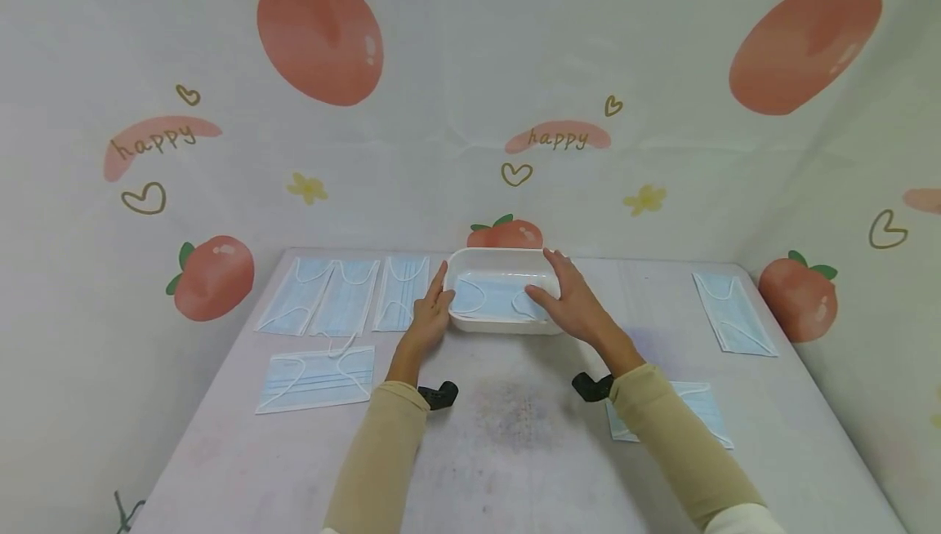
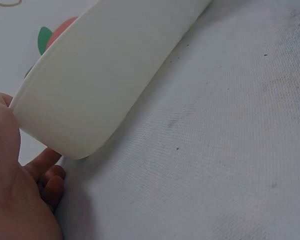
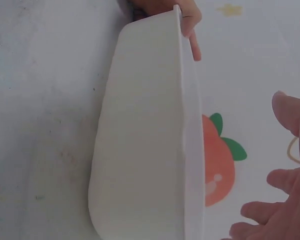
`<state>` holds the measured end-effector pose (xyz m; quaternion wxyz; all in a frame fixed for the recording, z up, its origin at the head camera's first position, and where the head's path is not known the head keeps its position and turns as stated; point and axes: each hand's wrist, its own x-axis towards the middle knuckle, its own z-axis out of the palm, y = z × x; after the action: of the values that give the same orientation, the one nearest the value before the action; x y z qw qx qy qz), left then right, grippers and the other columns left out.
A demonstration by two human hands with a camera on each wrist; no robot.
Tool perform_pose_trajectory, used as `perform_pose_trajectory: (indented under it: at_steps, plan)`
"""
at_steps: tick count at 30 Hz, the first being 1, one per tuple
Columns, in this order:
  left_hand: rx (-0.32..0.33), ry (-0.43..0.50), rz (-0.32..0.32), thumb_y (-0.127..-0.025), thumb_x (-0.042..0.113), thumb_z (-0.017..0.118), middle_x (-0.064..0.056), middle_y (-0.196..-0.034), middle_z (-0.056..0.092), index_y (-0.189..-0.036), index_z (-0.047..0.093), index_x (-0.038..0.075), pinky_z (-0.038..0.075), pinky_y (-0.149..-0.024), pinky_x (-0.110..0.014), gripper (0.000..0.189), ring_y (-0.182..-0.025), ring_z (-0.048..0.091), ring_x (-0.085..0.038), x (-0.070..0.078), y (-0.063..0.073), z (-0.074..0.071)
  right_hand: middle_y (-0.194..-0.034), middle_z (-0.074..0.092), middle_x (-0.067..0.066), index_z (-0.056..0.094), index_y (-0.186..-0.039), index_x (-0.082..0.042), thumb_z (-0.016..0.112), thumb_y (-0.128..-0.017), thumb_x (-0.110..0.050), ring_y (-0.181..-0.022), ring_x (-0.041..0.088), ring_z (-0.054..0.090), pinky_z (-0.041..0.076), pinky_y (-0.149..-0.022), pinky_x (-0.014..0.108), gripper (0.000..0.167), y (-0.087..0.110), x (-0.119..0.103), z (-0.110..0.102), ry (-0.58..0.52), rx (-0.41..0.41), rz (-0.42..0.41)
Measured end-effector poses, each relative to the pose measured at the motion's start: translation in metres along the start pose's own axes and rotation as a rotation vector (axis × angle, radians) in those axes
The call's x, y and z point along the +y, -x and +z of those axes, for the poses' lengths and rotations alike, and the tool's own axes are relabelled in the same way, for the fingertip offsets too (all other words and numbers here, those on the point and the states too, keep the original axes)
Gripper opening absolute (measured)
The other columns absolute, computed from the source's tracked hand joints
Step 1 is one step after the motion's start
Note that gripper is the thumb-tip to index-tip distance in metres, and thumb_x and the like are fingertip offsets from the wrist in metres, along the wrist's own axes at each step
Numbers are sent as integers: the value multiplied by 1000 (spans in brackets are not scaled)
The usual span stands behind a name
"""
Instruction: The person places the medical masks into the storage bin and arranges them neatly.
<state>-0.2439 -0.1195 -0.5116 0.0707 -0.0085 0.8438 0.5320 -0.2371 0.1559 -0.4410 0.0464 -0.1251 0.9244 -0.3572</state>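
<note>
A white plastic tray (image 1: pixel 507 327) stands at the far middle of the table with a light blue face mask (image 1: pixel 496 299) lying inside. My left hand (image 1: pixel 429 318) grips the tray's left end. In the left wrist view, the thumb of that hand (image 2: pixel 10 170) is at the rim and fingers are along the end wall. Over the tray's right end is my right hand (image 1: pixel 581 301), its fingers spread. The right wrist view shows this hand (image 3: pixel 285 185) apart from the tray wall (image 3: pixel 140 125), holding nothing.
Several blue masks (image 1: pixel 344 297) lie flat at the table's left, one of them (image 1: pixel 316 379) nearer. To the right lie another mask (image 1: pixel 733 313) and one (image 1: pixel 698 407) partly under my right sleeve. A fruit-printed cloth (image 1: pixel 441 109) hangs behind the table (image 1: pixel 507 469).
</note>
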Motion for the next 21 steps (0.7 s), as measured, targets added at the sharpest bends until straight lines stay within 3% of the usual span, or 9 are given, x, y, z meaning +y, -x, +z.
perform_pose_trajectory:
  at_steps: [6,12,21]
  plan:
    - [6,9,-4,-110,36,31,-6,-172,19,-163,11,45,9,-122,-72,57,-154,13,-46,0,0,0,-172,4,20,12,-165,-15,58,-98,-54,-159,46,-2,11,-123,70,90,6,4,-2,134,-4,-32]
    - [7,18,-3,-110,36,31,-6,-172,18,-163,11,44,8,-123,-72,57,-154,11,-46,-1,0,1,-171,5,24,17,-165,-14,58,-96,-58,-157,51,1,8,-122,73,91,12,11,-6,301,31,-71]
    - [8,34,-5,-110,35,31,-7,-172,19,-163,12,45,8,-122,-73,57,-154,11,-46,-2,0,1,-171,6,26,21,-164,-14,57,-95,-61,-156,53,0,6,-121,74,91,24,23,-17,365,38,-44]
